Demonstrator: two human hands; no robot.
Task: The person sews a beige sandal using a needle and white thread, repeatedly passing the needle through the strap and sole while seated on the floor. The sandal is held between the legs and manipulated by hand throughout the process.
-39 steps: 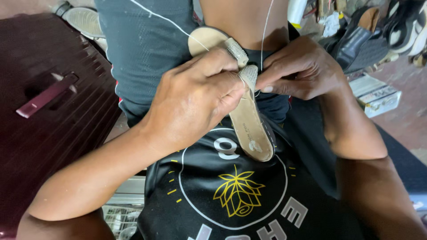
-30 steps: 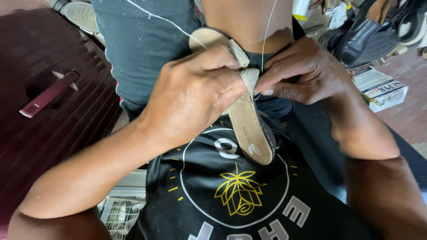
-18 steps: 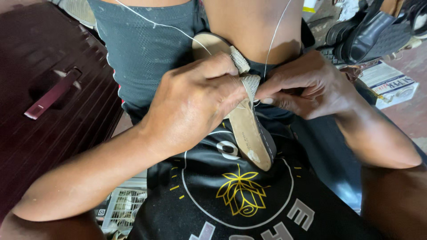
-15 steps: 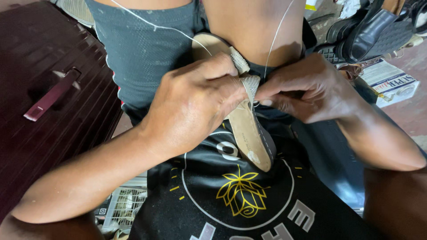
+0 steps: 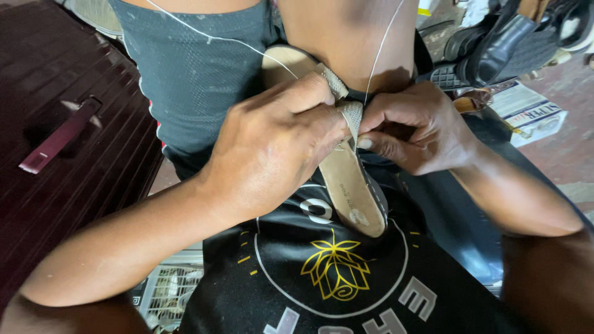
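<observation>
Risk: your left hand (image 5: 272,148) clamps the beige flat leather sandal (image 5: 346,185); right hand (image 5: 414,130) pinching its woven strap (image 5: 352,114) may snag the taut white thread (image 5: 380,49)

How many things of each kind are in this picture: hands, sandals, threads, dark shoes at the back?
Hands: 2, the left hand and the right hand
Beige sandal: 1
White thread strands: 2 visible
Dark shoes: at least 2, the pile is unclear
Total: 7

A cobbler's repair spot: dark shoes (image 5: 495,49) pile up just beyond the hands, near a sandal (image 5: 346,179) threaded with white thread (image 5: 210,38).
</observation>
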